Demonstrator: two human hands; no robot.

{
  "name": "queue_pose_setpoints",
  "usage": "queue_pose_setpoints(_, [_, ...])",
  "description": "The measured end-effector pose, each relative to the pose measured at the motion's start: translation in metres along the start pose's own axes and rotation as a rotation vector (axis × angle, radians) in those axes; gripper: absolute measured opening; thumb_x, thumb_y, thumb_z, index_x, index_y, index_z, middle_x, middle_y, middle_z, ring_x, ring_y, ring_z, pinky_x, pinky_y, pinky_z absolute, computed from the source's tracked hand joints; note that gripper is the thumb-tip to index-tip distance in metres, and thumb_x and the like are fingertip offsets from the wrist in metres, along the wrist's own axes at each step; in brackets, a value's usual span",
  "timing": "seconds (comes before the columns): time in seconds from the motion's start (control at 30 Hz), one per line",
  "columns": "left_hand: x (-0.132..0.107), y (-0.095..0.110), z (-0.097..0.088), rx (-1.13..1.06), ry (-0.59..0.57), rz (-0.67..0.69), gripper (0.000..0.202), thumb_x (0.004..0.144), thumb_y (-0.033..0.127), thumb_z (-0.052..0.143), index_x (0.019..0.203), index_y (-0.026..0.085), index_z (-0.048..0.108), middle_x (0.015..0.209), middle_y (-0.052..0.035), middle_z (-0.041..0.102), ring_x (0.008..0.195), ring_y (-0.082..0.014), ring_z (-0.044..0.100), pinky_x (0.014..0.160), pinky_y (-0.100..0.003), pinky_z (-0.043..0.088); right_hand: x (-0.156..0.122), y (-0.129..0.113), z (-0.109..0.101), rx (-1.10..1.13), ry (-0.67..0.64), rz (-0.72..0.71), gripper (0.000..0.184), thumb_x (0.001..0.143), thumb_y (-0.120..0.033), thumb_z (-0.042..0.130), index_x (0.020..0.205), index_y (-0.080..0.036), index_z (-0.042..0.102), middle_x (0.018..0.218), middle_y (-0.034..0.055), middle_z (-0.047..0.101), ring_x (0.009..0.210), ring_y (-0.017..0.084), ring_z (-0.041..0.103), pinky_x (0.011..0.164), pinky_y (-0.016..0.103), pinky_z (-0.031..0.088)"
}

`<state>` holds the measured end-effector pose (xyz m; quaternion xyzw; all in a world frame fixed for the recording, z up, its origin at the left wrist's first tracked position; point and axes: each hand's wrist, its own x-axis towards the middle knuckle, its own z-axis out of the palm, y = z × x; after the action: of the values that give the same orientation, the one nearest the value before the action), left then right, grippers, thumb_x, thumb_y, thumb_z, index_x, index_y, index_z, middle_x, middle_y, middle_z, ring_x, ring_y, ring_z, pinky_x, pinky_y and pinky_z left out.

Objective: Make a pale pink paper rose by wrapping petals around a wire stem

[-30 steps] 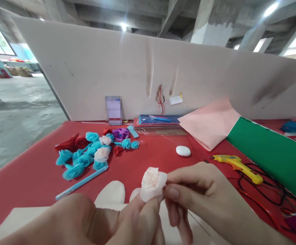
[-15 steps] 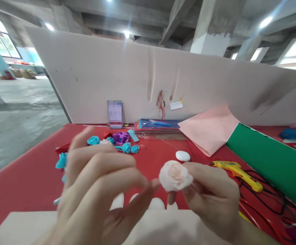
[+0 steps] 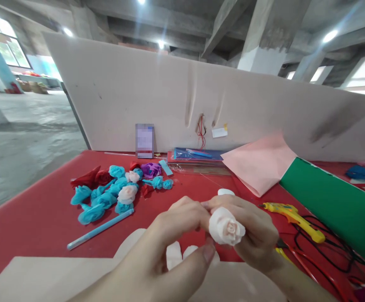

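Note:
A pale pink crepe-paper rose [image 3: 228,228] is held up between my hands, its rolled centre tilted toward me. My right hand [image 3: 256,233] grips it from behind and the right, fingers curled around its base. At its left side is my left hand [image 3: 182,235], with curled fingers against the petals and the thumb just below. The rose and fingers hide the exact contact. Below my hands lie white petal pieces [image 3: 173,255] and a broad pale paper sheet [image 3: 59,274].
Blue, red, purple and pink paper flowers [image 3: 107,199] cluster at left, beside a blue pen [image 3: 100,228]. At right are a yellow glue gun [image 3: 295,218], red-handled pliers [image 3: 308,264], black cords and a green board [image 3: 333,201]. Behind them rests pink paper [image 3: 260,163]; a phone [image 3: 144,141] leans upright.
My left hand has swung down and right, from raised with spread fingers to the rose's side. The rose has tipped and moved slightly right, uncovering the flower cluster and pen.

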<state>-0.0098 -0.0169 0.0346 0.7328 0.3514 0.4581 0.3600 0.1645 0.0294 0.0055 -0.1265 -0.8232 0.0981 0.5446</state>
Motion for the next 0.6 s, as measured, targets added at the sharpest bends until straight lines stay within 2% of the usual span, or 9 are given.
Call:
queue_pose_setpoints(0.13, [0.001,-0.004,-0.001,-0.123,-0.06,-0.021,0.028,0.077,0.009,0.05,0.082,0.031,0.065,0.079,0.0093,0.064,0.084,-0.0121,0.058,0.086,-0.02,0.041,0.001,0.001,0.001,-0.001,-0.002,-0.053,0.017,0.089,-0.015,0.05,0.101,-0.015,0.062,0.09,0.0095,0.07,0.087,0.017,0.066,0.074,0.026,0.055])
queue_pose_setpoints(0.23, [0.001,-0.007,-0.003,-0.155,-0.121,-0.038,0.03,0.077,0.007,0.046,0.078,0.029,0.066,0.08,0.0084,0.063,0.082,-0.0106,0.058,0.079,-0.017,0.041,0.002,0.0,0.0,-0.034,0.001,-0.094,0.014,0.089,-0.016,0.051,0.098,-0.013,0.062,0.088,0.0096,0.069,0.088,0.016,0.064,0.077,0.025,0.054])
queue_pose_setpoints(0.33, [0.003,-0.008,-0.006,-0.158,-0.098,-0.068,0.027,0.078,0.007,0.042,0.073,0.025,0.062,0.074,0.007,0.059,0.073,-0.0096,0.056,0.069,-0.015,0.042,0.004,-0.002,-0.002,-0.096,-0.035,-0.139,0.011,0.089,-0.012,0.051,0.094,-0.009,0.06,0.084,0.0105,0.067,0.086,0.016,0.062,0.077,0.026,0.053])
queue_pose_setpoints(0.43, [0.005,-0.007,-0.009,-0.264,-0.064,-0.18,0.023,0.084,0.013,0.045,0.078,0.028,0.061,0.074,0.0077,0.06,0.07,-0.0091,0.055,0.061,-0.013,0.042,0.006,-0.002,-0.004,-0.157,-0.074,-0.182,0.013,0.091,-0.011,0.046,0.092,-0.008,0.059,0.081,0.0106,0.067,0.081,0.016,0.06,0.072,0.028,0.052])
queue_pose_setpoints(0.6, [0.006,-0.007,-0.012,-0.59,-0.14,-0.338,0.019,0.089,0.021,0.048,0.082,0.027,0.064,0.076,0.0069,0.062,0.072,-0.0083,0.055,0.066,-0.013,0.043,0.008,0.002,-0.006,-0.222,-0.112,-0.246,0.013,0.091,-0.011,0.045,0.092,-0.008,0.057,0.079,0.0103,0.065,0.075,0.016,0.057,0.068,0.031,0.051])
